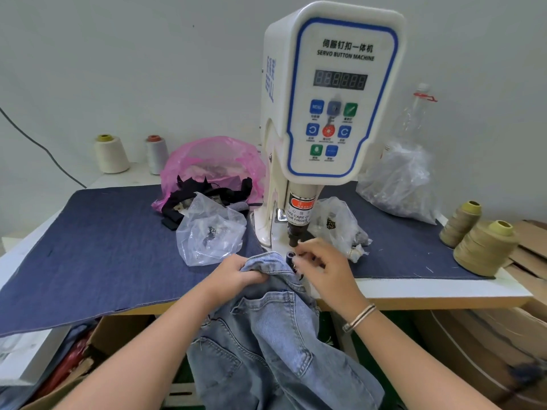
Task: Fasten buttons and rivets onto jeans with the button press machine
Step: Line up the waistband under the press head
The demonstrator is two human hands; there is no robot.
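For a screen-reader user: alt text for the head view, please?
A person's left hand grips light-blue jeans while the right hand works at the die beneath a white servo button machine on a denim-covered table.

Soft, even daylight-like light fills the scene, bright with no hard shadows; only a faint shade lies on the tabletop under the fingers. The fingers themselves are slightly smeared by motion blur. Above them, the machine panel is sharp enough to read, with mild sheen on its plastic. Far from the fingers, wide-angle distortion bends the tabletop edges, and the clear bags give small glints.
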